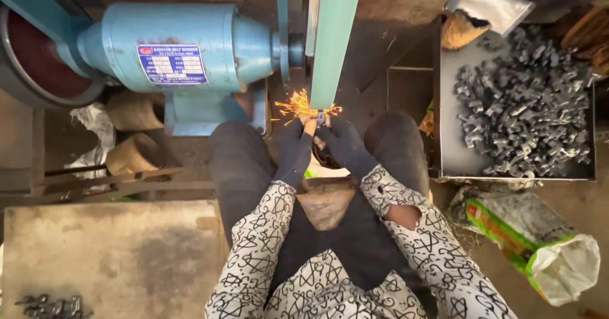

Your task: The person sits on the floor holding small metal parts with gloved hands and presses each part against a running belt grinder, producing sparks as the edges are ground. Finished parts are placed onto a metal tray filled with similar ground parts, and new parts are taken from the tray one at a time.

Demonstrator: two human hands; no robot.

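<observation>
Both my hands wear dark gloves and meet just below a green grinding belt (333,39). My left hand (293,147) and my right hand (342,142) pinch one small metal part (320,117) between the fingertips and press it against the belt's lower end. Orange sparks (297,105) fly off to the left of the part. The belt runs on a blue belt grinder motor (184,46) at the upper left. My knees in dark trousers sit on either side of my hands.
A grey metal tray (457,160) at the right holds several dark metal parts (523,106). A green and white sack (539,246) lies below it. A concrete block (108,255) with a few metal parts (51,306) sits at lower left.
</observation>
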